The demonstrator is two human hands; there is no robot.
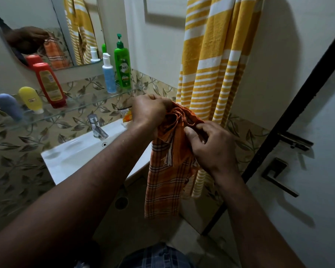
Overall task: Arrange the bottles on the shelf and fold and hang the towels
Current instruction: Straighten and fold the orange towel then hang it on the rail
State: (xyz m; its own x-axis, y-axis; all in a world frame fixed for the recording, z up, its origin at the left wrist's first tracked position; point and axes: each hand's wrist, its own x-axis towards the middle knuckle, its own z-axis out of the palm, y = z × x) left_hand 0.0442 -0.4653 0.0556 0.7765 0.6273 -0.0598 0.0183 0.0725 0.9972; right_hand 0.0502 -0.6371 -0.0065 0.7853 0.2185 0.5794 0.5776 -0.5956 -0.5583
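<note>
bathroom glass shelf [75,105] carries five bottles; left hand [149,111] and right hand [211,149] each grip one orange checked towel [166,180], one yellow striped towel [217,60] hanging just beyond the fingers.

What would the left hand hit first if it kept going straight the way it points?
The left hand grips the orange towel; carrying on up and to the right, it would probably meet the hanging yellow towel first, though depth is unclear.

The yellow striped towel [215,55] runs past the top edge; the orange towel [162,186] hides the fingertips of the left hand [149,111].
</note>
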